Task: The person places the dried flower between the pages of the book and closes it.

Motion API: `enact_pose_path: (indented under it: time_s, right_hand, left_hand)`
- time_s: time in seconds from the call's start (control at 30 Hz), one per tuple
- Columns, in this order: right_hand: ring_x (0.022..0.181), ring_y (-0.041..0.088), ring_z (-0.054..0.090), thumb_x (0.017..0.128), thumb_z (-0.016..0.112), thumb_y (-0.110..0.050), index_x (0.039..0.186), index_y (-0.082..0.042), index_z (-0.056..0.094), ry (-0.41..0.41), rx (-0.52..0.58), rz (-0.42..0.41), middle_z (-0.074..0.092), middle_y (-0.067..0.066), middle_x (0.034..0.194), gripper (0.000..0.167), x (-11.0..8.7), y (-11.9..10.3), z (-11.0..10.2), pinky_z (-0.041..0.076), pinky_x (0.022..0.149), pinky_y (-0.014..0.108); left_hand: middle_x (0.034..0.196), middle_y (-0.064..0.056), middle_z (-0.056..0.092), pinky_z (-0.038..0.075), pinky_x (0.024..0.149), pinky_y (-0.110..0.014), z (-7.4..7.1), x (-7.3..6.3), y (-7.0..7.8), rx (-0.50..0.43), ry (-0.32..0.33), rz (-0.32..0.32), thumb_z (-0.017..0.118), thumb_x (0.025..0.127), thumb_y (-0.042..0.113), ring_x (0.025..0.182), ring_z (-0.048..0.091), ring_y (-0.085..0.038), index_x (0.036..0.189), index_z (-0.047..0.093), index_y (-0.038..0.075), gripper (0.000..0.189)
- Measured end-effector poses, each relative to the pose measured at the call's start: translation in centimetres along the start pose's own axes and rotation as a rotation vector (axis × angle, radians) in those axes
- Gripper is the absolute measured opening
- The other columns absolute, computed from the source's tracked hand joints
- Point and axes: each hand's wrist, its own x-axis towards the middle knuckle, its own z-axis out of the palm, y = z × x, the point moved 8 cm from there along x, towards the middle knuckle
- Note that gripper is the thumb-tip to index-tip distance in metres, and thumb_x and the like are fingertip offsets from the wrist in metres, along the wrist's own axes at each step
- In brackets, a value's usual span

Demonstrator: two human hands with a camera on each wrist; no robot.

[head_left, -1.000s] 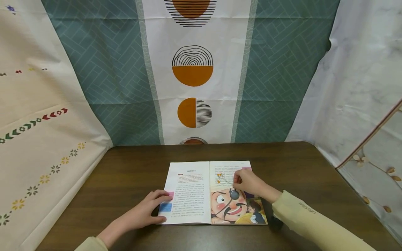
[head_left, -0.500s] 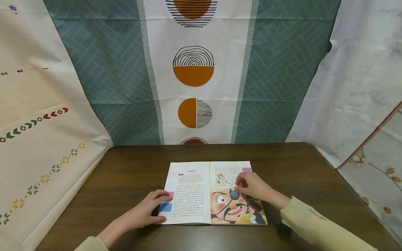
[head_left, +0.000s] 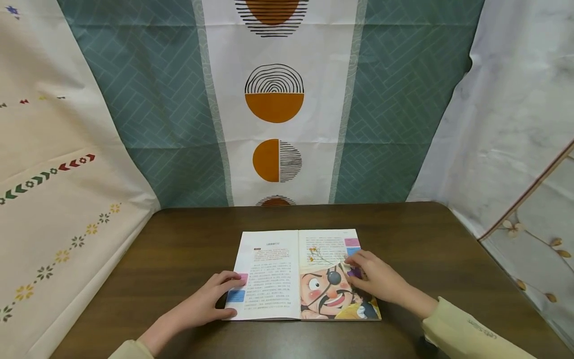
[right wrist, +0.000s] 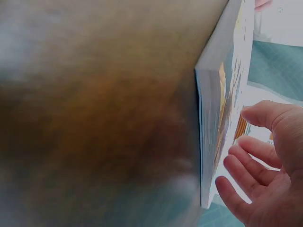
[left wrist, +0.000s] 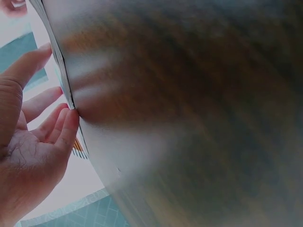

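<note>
1. Book (head_left: 273, 286) and sprig (head_left: 320, 256) have a large hanging cloth (head_left: 316, 124) at the far side: green at left and right, with a white middle strip of orange and black circles.
2. Side cloths flank it: a cream cloth (head_left: 58, 214) with rows of coloured motifs on the left, and a white marbled cloth (head_left: 506, 99) on the right.
3. A dark brown table (head_left: 193, 232) spans the space between them and reaches to the near side.
4. On the table's middle, the book lies spread flat, left and right pages facing up.
5. Two pale yellow sleeves (head_left: 475, 331) come in from the near left and near right.
6. Left hand (head_left: 206, 301) is relaxed and grasps nothing; its fingertips rest on the outer edge of the left page, its thumb by the near left corner.
7. Right hand (head_left: 381, 279) is loose too, thumb and fingers apart, reaching over the right page's outer edge, index fingertip near the stem's end.
8. A cartoon face (head_left: 329, 294) with an eyepatch fills the near part of the right page.
9. The thin sprig, with small orange flowers (head_left: 313, 250) toward the left, lies over the text on the far part of that page.
10. Small pink and blue boxes mark both outer margins.
</note>
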Motion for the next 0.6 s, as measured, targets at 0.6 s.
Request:
enact_pose_path:
  time_s: [0.6]
  right_hand:
    - [0.109,0.018,0.063,0.089,0.074,-0.034,0.129,-0.011,0.063,0.088,-0.003,0.045,0.062,-0.003,0.120,0.048,-4.3,0.2,-1.1,0.056,0.087,0.040]
  left_hand:
    - [0.141,-0.006,0.049,0.048,0.104,-0.039,0.2,0.1,-0.1,0.005,-0.009,-0.013,0.077,0.084,0.037,0.123,0.045,-0.025,0.140,0.055,0.018,0.063]
